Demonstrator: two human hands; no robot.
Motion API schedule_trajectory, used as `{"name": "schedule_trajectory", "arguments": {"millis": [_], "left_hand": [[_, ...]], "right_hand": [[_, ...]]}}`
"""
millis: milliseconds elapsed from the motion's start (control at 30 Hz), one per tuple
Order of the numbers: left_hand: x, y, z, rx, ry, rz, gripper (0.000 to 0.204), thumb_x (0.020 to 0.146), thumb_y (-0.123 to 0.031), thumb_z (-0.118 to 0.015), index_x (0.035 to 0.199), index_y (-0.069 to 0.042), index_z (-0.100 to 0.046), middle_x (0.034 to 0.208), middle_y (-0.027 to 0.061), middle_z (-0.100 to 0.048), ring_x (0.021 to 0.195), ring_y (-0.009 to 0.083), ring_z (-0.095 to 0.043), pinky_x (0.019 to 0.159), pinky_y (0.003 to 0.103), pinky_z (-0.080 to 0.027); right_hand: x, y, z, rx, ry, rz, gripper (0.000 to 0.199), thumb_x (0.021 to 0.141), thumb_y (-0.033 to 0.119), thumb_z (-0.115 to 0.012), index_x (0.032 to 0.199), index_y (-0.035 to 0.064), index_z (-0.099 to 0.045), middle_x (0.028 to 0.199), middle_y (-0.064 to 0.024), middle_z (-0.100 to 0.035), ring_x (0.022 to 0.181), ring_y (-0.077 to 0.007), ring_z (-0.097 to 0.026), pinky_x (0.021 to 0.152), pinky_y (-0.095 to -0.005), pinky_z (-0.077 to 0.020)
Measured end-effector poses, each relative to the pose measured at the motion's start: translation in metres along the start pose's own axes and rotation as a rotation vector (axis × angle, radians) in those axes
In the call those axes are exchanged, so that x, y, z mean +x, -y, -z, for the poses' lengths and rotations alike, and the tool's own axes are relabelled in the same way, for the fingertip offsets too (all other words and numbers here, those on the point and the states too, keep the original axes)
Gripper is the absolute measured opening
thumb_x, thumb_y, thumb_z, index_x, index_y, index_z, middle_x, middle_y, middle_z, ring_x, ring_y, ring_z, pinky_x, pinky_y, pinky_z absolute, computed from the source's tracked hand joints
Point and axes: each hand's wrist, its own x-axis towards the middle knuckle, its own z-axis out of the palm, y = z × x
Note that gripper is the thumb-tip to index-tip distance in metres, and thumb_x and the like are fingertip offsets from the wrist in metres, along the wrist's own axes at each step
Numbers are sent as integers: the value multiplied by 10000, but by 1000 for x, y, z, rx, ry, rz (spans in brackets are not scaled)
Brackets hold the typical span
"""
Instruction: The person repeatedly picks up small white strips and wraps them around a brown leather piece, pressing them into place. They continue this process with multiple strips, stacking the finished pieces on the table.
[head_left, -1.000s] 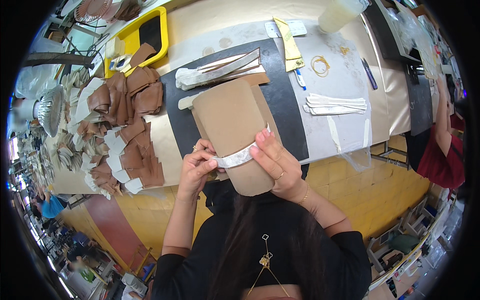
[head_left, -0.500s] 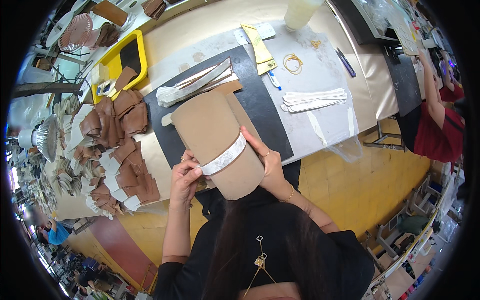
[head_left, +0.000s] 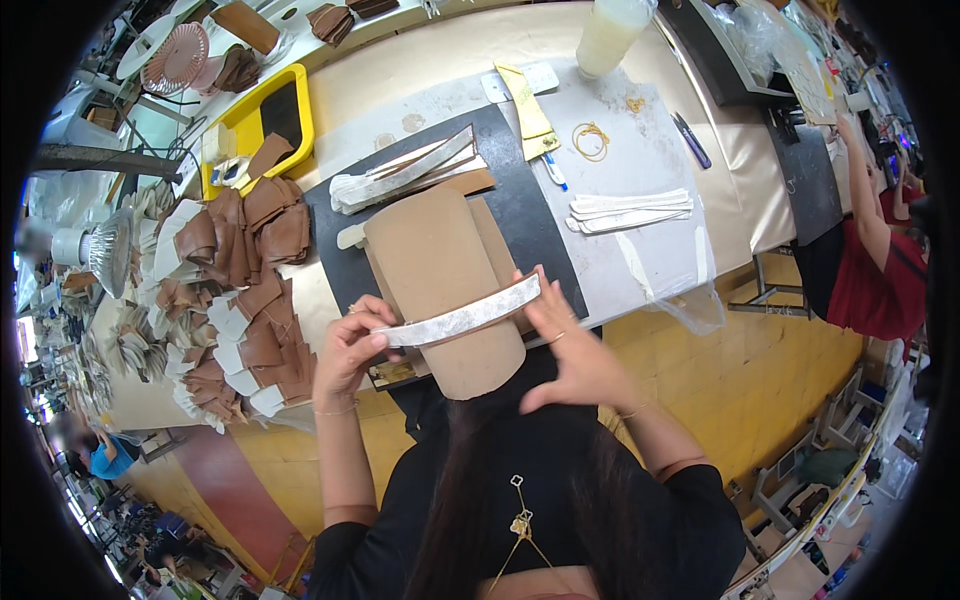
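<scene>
A long strip [head_left: 465, 318], white on its upper face with a brown edge, stretches across a curved brown board-like form [head_left: 440, 250]. My left hand [head_left: 350, 345] pinches the strip's left end between thumb and fingers. At the other end, my right hand [head_left: 575, 350] has the strip by its fingertips, its thumb spread away. The form slopes down toward my lap from a black mat [head_left: 530, 230]. Beyond it lies a bundle of white and brown strips [head_left: 405, 180] on the mat.
Stacked brown leather pieces [head_left: 265, 310] cover the table's left. A yellow tray [head_left: 310, 110] stands behind them. To the right lie white strips [head_left: 630, 210], rubber bands [head_left: 590, 142], a pen [head_left: 555, 172] and a dark purple tool [head_left: 692, 142]. A cloudy container [head_left: 612, 38] stands farther back.
The strip has come off its wrap around the form and is now pulled out straighter. My hands have moved apart, and my right hand has left the form's side for the strip's end.
</scene>
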Motion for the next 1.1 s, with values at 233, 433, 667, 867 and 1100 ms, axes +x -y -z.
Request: {"name": "schedule_trajectory", "arguments": {"millis": [233,433,667,867,1100], "left_hand": [[17,-66,-38,146,114,-124,145,811,-59,-706,870,59,-647,737,170,-669,530,190,-636,475,269,-522],[65,-89,-21,174,11,-198,208,860,-102,-663,998,43,-605,737,161,-661,475,162,-609,382,229,-467],[99,-76,50,337,-277,14,262,859,-130,-691,1076,-5,-615,732,50,-674,430,37,-519,369,144,-361],[90,-71,71,558,-399,-3,301,840,-164,-712,1085,-14,-623,678,22,-626,413,24,-461,363,154,-302],[45,-75,77,633,-512,4,290,844,-192,-707,1087,-46,-648,698,-15,-588,448,23,-456,384,174,-331]], "right_hand": [[26,-70,89,-707,-375,-195,231,890,151,-607,1087,57,-681,1297,-117,-565,1263,-296,-477,1068,-492,-312],[34,-96,98,-987,-329,-237,205,876,153,-622,1055,102,-709,1251,-104,-596,1241,-283,-497,1046,-468,-347],[35,-95,101,-941,-311,-207,197,839,140,-659,1018,83,-718,1182,-83,-637,1099,-263,-586,1003,-434,-397],[43,-85,103,-896,-333,-81,118,766,81,-694,878,63,-658,1002,-71,-646,926,-265,-598,847,-402,-442],[42,-92,108,-1054,-205,22,132,755,48,-669,812,53,-550,810,-105,-551,788,-301,-536,732,-414,-424]]}}
